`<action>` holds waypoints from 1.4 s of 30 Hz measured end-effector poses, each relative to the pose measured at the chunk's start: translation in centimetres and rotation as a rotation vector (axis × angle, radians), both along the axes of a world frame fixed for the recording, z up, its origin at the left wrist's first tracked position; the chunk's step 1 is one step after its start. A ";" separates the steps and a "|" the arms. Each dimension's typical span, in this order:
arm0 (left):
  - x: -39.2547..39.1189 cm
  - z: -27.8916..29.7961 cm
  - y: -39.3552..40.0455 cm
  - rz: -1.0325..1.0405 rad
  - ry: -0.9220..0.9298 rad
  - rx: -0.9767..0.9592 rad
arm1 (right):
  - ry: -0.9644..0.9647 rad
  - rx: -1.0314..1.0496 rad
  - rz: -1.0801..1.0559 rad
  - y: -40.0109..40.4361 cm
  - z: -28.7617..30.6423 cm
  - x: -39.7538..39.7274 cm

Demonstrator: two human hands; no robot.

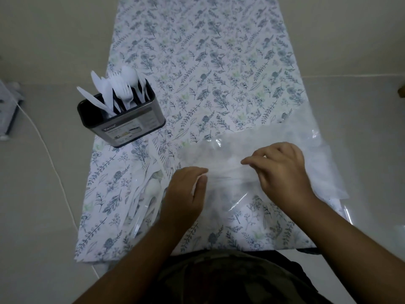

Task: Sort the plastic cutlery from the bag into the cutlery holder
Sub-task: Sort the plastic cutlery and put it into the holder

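Observation:
A clear plastic bag [274, 139] lies flat across the near right of the floral cloth [197, 62]. My left hand [184, 194] pinches a white plastic piece at the bag's left edge. My right hand [282, 170] has its fingers curled on the bag's top film and pinches it. A dark metal cutlery holder [131, 126] stands at the left edge of the cloth, with white plastic knives, forks and spoons [122, 88] upright in its compartments. More loose white cutlery [149, 194] lies on the cloth left of my left hand, partly under clear film.
The cloth runs away from me over a pale tiled floor [43, 194]. A white cable [43, 145] curves along the floor at the left, beside a grey object [8, 106] at the frame's edge.

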State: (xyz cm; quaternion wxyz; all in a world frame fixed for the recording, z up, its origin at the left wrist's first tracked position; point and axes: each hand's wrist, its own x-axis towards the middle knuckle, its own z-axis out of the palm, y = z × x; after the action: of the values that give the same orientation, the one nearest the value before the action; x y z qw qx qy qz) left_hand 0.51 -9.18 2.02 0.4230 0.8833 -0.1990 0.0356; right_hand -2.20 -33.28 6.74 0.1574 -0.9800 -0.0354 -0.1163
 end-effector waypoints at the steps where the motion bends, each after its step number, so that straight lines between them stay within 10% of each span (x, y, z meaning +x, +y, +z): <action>1: 0.2 0.2 0.3 0.019 0.014 0.004 | -0.028 0.005 -0.004 -0.1 0.3 0.1; 8: -1.4 0.2 1.3 0.145 0.213 -0.052 | -0.126 -0.011 0.138 0.7 1.6 0.7; 15: -2.0 1.4 -0.1 0.475 0.770 -0.505 | 0.028 0.028 0.040 -0.7 0.3 0.7; 27: 0.5 3.0 -1.9 0.319 0.879 -0.922 | 0.311 0.026 -0.027 7.1 0.7 1.5; 34: 1.8 -0.9 -0.9 0.072 0.350 -0.025 | 0.216 0.345 -0.106 5.4 -0.1 2.5; 42: 5.0 -4.2 -5.2 -0.109 0.125 0.541 | 0.205 0.571 -0.149 4.2 -0.3 2.3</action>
State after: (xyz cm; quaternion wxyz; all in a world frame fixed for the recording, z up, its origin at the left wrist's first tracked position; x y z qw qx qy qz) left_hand 5.53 -14.39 -2.20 0.1846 0.9525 -0.2221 -0.0961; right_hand 0.06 -29.07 6.44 0.4202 -0.9027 0.0865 -0.0333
